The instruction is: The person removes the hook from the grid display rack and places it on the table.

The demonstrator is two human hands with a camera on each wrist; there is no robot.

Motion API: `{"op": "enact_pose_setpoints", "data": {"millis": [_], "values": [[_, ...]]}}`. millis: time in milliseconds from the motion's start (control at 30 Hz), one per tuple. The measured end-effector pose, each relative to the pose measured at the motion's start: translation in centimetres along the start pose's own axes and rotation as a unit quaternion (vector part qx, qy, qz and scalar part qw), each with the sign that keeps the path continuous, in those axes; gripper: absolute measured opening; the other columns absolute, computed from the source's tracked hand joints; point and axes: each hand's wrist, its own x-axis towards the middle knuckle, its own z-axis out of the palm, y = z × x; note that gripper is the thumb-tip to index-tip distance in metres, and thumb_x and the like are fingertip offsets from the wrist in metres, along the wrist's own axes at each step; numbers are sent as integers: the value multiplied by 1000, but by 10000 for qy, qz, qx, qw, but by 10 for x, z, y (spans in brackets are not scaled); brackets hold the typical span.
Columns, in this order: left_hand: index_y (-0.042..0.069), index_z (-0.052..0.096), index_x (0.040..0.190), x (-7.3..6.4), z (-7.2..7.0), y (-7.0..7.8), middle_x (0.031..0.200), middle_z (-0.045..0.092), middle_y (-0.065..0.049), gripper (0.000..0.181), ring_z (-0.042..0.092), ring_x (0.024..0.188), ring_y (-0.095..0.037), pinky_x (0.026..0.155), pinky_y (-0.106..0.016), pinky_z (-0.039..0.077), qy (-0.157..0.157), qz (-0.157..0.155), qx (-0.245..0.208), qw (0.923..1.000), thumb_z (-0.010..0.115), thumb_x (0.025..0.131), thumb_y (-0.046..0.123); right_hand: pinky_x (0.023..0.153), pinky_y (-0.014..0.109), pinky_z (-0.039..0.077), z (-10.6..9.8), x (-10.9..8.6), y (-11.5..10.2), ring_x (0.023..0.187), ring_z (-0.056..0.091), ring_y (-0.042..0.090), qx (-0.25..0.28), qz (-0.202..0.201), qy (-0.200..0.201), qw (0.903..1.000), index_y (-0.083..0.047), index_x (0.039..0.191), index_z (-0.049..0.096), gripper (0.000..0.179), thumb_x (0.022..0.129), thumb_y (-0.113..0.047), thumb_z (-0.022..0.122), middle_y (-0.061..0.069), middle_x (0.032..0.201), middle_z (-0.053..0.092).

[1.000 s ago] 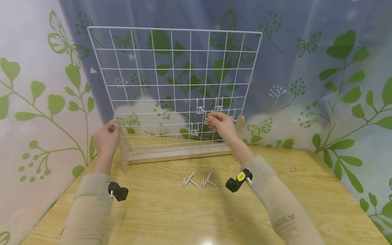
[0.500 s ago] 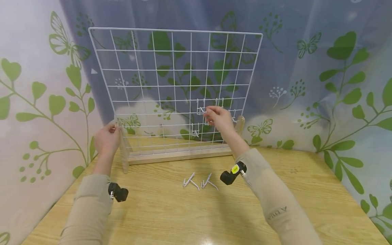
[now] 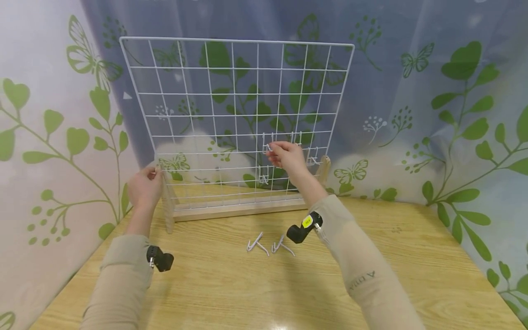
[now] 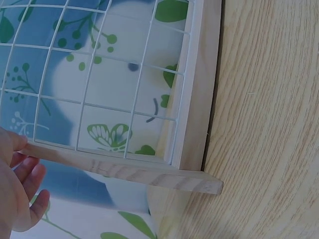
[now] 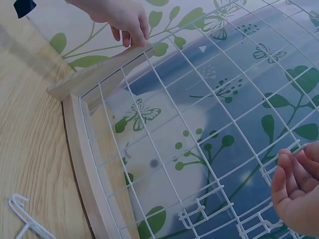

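Observation:
A white wire grid panel (image 3: 237,41) stands upright in a wooden stand (image 3: 247,210) on the table. My left hand (image 3: 145,187) pinches the top end of the stand's left side piece (image 4: 124,172), as the left wrist view shows. At the grid's lower right, my right hand (image 3: 288,160) pinches the end of a white wire hook (image 3: 264,147) hung on the mesh. Below it hangs another hook (image 3: 263,178), and a further one (image 3: 312,160) sits by the right edge. My right hand partly covers the hooks behind it.
Two loose white hooks, a left one (image 3: 256,241) and a right one (image 3: 279,244), lie on the wooden table (image 3: 231,288) in front of the stand. A leaf-printed curtain (image 3: 392,137) hangs close behind the grid and along both sides.
My right hand has moved left and slightly up across the grid, from near the upper right hook to the one left of it. My left hand has stayed at the stand's side piece.

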Motion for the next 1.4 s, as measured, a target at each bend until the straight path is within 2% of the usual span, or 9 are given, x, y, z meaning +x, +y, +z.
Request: {"op": "enact_pose_setpoints", "data": {"millis": [167,367,600,733,1067,1267,1400], "values": [[2,62,116,0,-1,1,105,65,-18,40,58,97,-35,82,-46,41,63,-5,-26,10000,44,95,31,64,20,48,4,5,-3,71,58,11,-16,172,-56,9998,2,120,57,30,94,-13,53,7,89,64],[2,63,115,1,-1,0,105,65,-18,40,58,96,-35,82,-46,41,85,-9,-72,9999,43,95,31,62,19,47,9,9,-5,68,58,10,213,376,-103,9990,4,121,55,30,94,-10,53,7,88,63],[3,63,115,1,0,-1,105,65,-17,39,58,96,-35,81,-46,41,50,-55,-55,10000,44,95,31,61,20,45,12,10,-5,70,56,11,902,791,-377,9921,4,124,52,32,94,-6,51,6,88,62],[4,63,116,1,2,-2,104,65,-16,40,58,95,-33,79,-44,42,59,-63,-5,10000,44,94,32,59,20,44,13,12,-3,67,55,10,1163,932,-370,9881,6,126,49,35,93,-4,52,5,85,61],[5,63,116,1,2,-1,104,66,-15,42,59,95,-33,79,-45,41,97,-35,38,9999,43,95,35,61,20,45,11,12,-7,66,55,11,911,803,-315,9921,8,125,50,35,92,-1,53,4,80,62],[4,62,117,1,1,-1,104,65,-15,43,58,95,-34,79,-45,41,34,-36,43,10000,43,95,35,59,19,45,10,11,-11,66,55,12,892,820,-246,9923,7,122,54,31,91,-1,54,12,93,63],[3,62,116,0,1,0,104,65,-16,42,58,95,-34,79,-45,40,33,-23,8,10000,42,95,34,59,19,44,10,9,-13,68,55,12,803,780,-312,9932,7,124,52,34,92,-2,53,9,88,63]]}}
